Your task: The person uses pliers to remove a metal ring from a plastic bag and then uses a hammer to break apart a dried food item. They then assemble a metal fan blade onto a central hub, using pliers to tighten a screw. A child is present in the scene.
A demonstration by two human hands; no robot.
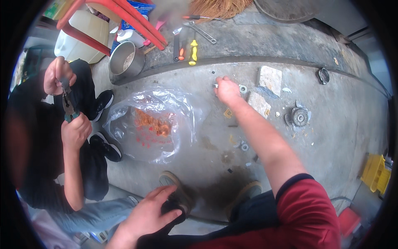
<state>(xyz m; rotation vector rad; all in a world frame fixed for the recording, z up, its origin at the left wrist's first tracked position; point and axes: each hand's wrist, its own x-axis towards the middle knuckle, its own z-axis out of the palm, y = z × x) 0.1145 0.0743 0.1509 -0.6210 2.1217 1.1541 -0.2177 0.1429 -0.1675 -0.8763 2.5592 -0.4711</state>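
My right hand (227,90) reaches far out over the concrete floor, its fingers closed around a small metal part beside a round bearing (243,89). Two pale stone blocks (270,79) lie just right of it. My left hand (151,213) rests on my knee near my shoe (176,189), fingers apart and holding nothing. Another small bearing (244,146) lies on the floor under my right forearm.
A person at the left squats and grips pliers (68,103) with both hands. A clear plastic bag with orange bits (151,124), a steel pot (125,61), a yellow-handled screwdriver (193,52), wrenches, a metal hub (299,117) and a red stool frame (124,18) surround the floor.
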